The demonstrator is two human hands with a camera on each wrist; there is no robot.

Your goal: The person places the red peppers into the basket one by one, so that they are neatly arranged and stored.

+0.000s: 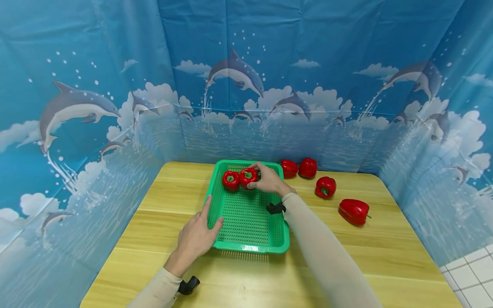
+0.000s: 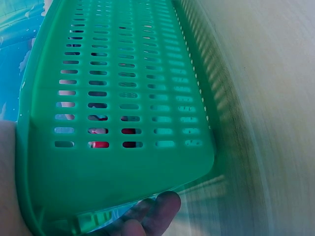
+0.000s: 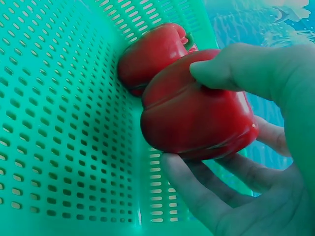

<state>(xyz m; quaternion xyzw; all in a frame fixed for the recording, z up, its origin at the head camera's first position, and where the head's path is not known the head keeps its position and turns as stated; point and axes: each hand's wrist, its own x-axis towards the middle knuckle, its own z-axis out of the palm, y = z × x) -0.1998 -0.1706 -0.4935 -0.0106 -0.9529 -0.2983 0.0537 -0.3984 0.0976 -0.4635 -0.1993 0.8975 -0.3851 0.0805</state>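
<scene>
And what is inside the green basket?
One red bell pepper at its far end; the right grip holds another beside it. The head view cannot show what that grip covers.

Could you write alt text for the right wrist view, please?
A right hand grips a red bell pepper beside a second red pepper, which sits in a green slotted basket. A blue backdrop shows behind.

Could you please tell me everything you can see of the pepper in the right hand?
The held pepper looks red and glossy, with smooth skin, lobed, grooved sides and a green stem turned upward. The right hand grips it between thumb and fingers. It is inside the basket, near the far wall, beside a second pepper; whether the two touch is hard to tell.
</scene>
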